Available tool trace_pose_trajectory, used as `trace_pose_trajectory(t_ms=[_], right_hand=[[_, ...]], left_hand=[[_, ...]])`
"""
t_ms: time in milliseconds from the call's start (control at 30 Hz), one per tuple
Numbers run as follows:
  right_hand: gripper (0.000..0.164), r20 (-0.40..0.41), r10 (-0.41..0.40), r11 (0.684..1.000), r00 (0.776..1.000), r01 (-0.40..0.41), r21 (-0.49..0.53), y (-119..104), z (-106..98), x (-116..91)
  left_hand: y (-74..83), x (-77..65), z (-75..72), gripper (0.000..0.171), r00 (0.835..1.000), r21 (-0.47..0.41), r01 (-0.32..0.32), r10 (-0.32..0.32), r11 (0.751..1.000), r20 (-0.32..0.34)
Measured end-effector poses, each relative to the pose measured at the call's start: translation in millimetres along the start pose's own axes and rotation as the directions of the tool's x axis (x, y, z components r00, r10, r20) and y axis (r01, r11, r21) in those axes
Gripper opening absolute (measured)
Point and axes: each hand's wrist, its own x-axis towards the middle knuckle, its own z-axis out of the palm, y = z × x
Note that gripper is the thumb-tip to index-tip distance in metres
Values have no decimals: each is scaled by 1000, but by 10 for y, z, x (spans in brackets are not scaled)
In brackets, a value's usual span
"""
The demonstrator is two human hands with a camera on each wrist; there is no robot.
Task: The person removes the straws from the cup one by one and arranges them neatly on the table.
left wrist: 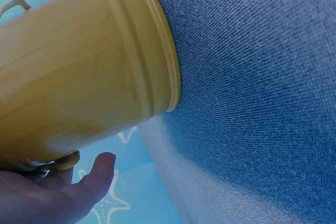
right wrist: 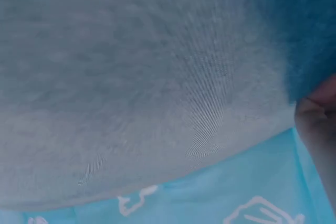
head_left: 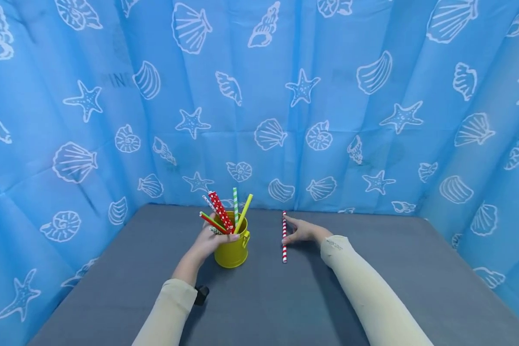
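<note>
From head alone, straws (head_left: pixel 220 211) fill the bucket (head_left: pixel 231 253) left hand (head_left: pixel 207 242) grips; right hand (head_left: pixel 306 231), grip unclear.

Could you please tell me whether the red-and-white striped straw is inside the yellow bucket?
No, in the head view the striped straw is outside the yellow bucket, to its right, at the right hand.

The bucket (head_left: pixel 230 255) is smooth, glossy, perhaps metal, the tablecloth (head_left: pixel 259 302) matt and rough
</note>
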Motion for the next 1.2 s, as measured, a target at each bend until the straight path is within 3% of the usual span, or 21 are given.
trace_pose_trajectory(t_ms=[133, 233, 367, 567, 1033, 1200], right_hand=[[101, 42, -26, 997, 999, 29, -75, -36, 0, -130], [96, 17, -1, 997, 1000, 2, -71, -35, 43, -178], [92, -31, 31, 999, 999, -32, -13, -38, 133, -161], [89, -63, 64, 998, 996, -65, -10, -75, 167, -152], [85, -65, 105, 992, 992, -109, -61, -44, 152, -108], [85, -68, 117, 991, 991, -121, -55, -54, 127, -101]], left_hand=[[11, -9, -2, 80, 1000, -4, -5, 5, 1000, -2], [9, -19, 4, 82, 1000, -1, 0, 0, 1000, 0], [14, -26, -3, 83, 1000, 7, -13, 13, 1000, -4], [24, -31, -12, 83, 1000, 6, -10, 10, 1000, -5], [0, -46, 1, 87, 999, 5, 35, -35, 999, -9], [18, -40, 0, 81, 1000, 2, 12, -12, 1000, -4]])
